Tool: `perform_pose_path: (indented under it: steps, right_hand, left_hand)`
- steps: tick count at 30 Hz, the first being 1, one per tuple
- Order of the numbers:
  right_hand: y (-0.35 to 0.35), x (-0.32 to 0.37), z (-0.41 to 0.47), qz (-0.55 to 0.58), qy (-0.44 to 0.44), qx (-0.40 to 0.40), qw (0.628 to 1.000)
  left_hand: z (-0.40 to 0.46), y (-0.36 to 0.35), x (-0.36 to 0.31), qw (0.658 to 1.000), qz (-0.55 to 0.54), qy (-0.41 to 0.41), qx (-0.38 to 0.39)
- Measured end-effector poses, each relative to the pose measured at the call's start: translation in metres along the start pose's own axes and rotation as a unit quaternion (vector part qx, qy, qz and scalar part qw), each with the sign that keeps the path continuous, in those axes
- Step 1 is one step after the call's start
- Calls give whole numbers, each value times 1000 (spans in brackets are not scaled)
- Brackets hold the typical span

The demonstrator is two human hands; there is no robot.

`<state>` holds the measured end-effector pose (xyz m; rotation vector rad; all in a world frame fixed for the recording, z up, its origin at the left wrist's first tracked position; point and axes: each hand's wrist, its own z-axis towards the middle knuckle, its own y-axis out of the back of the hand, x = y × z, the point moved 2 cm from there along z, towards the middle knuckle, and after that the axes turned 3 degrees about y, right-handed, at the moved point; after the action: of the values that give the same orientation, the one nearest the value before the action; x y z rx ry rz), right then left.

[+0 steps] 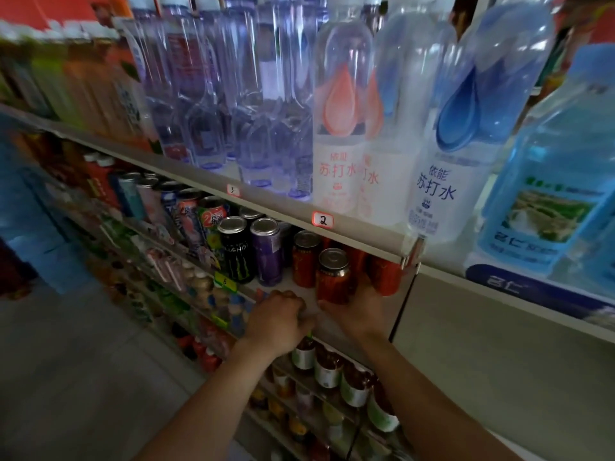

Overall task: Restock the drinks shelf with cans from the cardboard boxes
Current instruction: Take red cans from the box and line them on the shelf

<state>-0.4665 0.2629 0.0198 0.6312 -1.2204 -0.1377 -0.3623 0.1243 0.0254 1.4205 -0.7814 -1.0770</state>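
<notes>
Down at the can shelf (293,296), the right hand (357,311) wraps its fingers round a red can (333,277), which stands upright at the front of the shelf board. The left hand (278,316) lies just beside it, knuckles up and fingers curled over the shelf's front edge; whether it holds anything small I cannot tell from this angle. Both forearms reach up from the bottom of the view.

Behind the held can stand more red cans (305,257), one further back and another to its right, close under the shelf above. Left of them are a purple can (268,252) and a black can (235,249), then a row of coloured cans running away to the left, blurred by motion.

On the shelf overhead, clear bottles (239,94) fill the middle. To their right stand white bottles with a pink drop (339,128) and a blue drop (456,138), and a large blue water jug (549,194) at the far right. A small price tag marked 2 (322,220) sits on that shelf's front rail.

Below the hands, brown bottles with pale labels (329,371) line a lower shelf. Grey floor (83,377) shows at the lower left.
</notes>
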Motion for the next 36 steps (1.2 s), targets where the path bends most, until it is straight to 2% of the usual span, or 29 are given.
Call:
perform_pose_path:
  steps: [6,20,25,28,30,32,33,36]
  right_hand:
    - [1,-3,5,-18,-22,14,999]
    - [-3,-10,17,-29,-56,9,998]
    - [3,1,11,-33,-59,27,997]
    - [19,13,0,-74,-41,75,994]
    - [34,25,-18,-79,5,18,997]
    - [30,49,-53,-39,94,-43,994]
    - [17,59,-73,2,143,-20,989]
    - [-55,61,-129,65,188,221,955]
  left_hand:
    - [1,7,-3,999,13,-8,46]
    - [-1,9,-4,998,-1,-4,61]
    - [-5,2,4,998,-29,-42,29]
    - [-25,0,16,983,-127,-109,-78]
    - [-47,1,28,963,-197,-84,-164]
    - [-74,-10,49,937,-270,-9,-220]
    - [-87,-26,65,927,-294,35,-229]
    - [-141,-94,114,913,-316,210,-152]
